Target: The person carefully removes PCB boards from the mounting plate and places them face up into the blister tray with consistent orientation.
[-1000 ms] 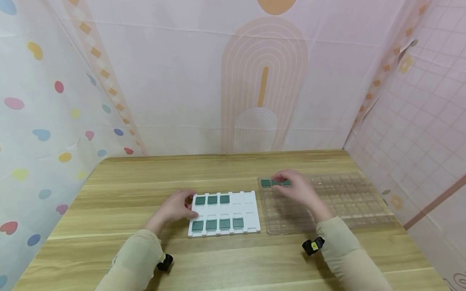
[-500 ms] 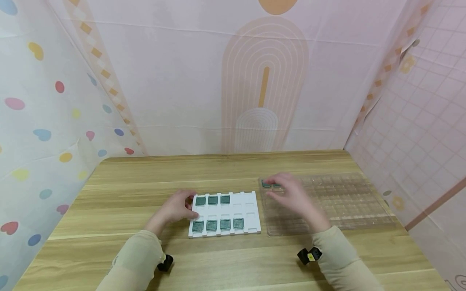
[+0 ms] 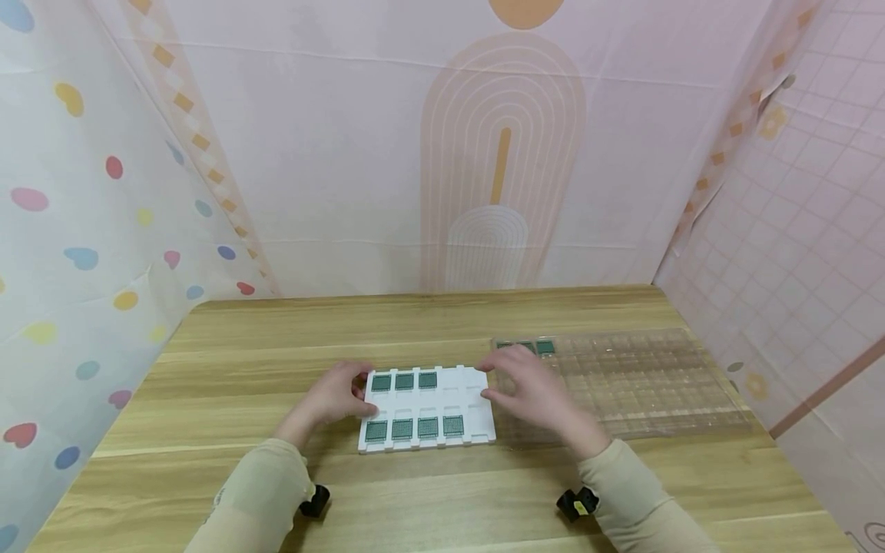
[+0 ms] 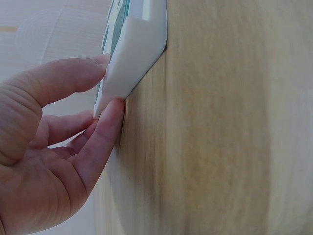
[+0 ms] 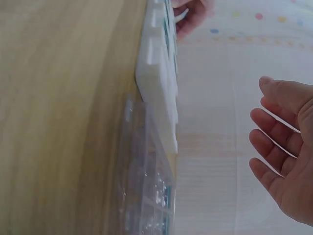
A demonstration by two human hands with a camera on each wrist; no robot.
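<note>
My left hand [image 3: 332, 395] grips the left end of a white plastic tray [image 3: 478, 418]; in the left wrist view the thumb lies on its top face and fingers reach beneath its edge. Three square green circuit chips [image 3: 428, 380] lie in the tray's far row, and several sit in the near row. At the tray's right end hovers my right hand [image 3: 528, 392], thumb and fingers apart. The right wrist view shows that hand [image 5: 288, 142] with loosely bent fingers and nothing visible between them.
A clear plastic compartment tray [image 3: 643, 376] lies close on the right of the white tray, partly behind my right hand. Green chips [image 3: 545, 347] sit in its far left corner. Patterned cloth [image 3: 332, 169] hangs behind and beside the wooden table [image 3: 387, 499].
My right hand has moved left and nearer from the clear tray's far left corner to the white tray's right end. The left hand and white tray have stayed in place.
</note>
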